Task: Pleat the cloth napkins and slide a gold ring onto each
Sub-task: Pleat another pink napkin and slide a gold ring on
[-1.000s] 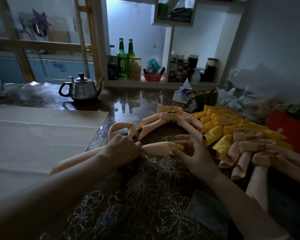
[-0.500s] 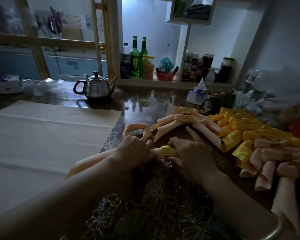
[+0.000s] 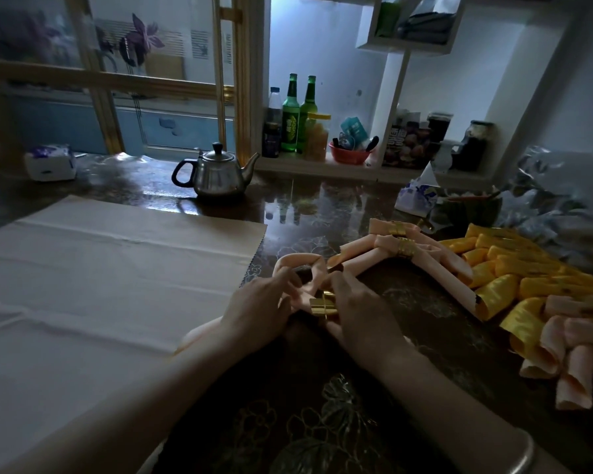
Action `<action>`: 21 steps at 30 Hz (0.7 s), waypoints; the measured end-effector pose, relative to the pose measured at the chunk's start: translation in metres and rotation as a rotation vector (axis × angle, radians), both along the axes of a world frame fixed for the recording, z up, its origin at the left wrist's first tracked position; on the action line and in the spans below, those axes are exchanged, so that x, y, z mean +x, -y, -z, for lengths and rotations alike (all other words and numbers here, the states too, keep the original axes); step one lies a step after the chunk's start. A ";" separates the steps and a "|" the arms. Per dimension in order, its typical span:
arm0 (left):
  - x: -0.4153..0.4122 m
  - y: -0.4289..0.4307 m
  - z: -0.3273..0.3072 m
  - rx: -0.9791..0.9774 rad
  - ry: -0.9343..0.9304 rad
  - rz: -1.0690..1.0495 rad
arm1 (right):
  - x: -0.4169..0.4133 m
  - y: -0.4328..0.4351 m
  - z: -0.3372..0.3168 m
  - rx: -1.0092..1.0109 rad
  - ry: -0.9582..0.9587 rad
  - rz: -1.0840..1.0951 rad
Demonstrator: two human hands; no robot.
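Ok so the big change in the last second: your gold ring (image 3: 322,304) has travelled. A second ago it sat out near the free end of the peach napkin (image 3: 298,265), with your right hand (image 3: 363,313) loosely spread around it and a clear gap between your hands. Now the ring is pushed right up beside your left hand (image 3: 261,306), and your hands are nearly touching.

Your left hand's fingers are curled round the bundled pleats just under the loop and keep them bunched. Your right hand pinches the ring, thumb side toward you (the fingertips behind it are hidden, so I can't say exactly how they sit). The napkin lies on the dark worktop (image 3: 322,206) in front of you, loop pointing away and its tail running back under your left forearm.

My read is that the slide is basically done on this one. What's left is to seat the ring and let go without the pleats springing open. It can then join the finished napkins (image 3: 404,248) further back. The flat cloth (image 3: 100,285) on your left looks like the next one to pleat.
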State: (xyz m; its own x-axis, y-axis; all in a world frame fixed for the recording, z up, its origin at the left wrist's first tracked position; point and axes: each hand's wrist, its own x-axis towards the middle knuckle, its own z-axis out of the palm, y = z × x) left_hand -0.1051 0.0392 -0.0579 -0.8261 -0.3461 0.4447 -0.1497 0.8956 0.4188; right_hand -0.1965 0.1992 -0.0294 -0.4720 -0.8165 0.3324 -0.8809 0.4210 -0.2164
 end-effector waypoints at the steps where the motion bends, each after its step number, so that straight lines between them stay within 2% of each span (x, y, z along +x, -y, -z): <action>1: -0.001 0.001 -0.001 0.045 -0.024 -0.002 | 0.000 0.006 0.003 -0.009 0.009 0.002; 5: -0.001 0.003 -0.005 0.115 -0.109 -0.002 | -0.006 0.015 0.012 -0.065 0.200 0.032; 7: -0.003 0.003 -0.007 0.093 -0.081 -0.046 | -0.008 0.015 0.016 -0.101 0.260 0.011; 10: -0.009 0.008 -0.013 -0.034 0.062 -0.087 | -0.009 0.017 0.017 -0.140 0.312 0.004; 14: -0.019 0.016 -0.037 -0.223 0.257 -0.037 | -0.015 0.022 0.014 -0.061 0.302 0.023; 19: -0.031 0.029 -0.053 -0.377 0.488 0.016 | -0.024 0.021 0.010 -0.107 0.460 0.013; 21: -0.035 0.035 -0.053 -0.361 0.581 0.055 | -0.029 0.021 0.009 -0.061 0.461 -0.009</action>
State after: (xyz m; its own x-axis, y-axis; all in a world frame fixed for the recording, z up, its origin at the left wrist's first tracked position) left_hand -0.1406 0.0039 -0.0047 -0.9778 -0.2097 0.0034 -0.2096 0.9769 -0.0423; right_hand -0.2252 0.1786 -0.0381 -0.5746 -0.8069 0.1372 -0.6906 0.3880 -0.6103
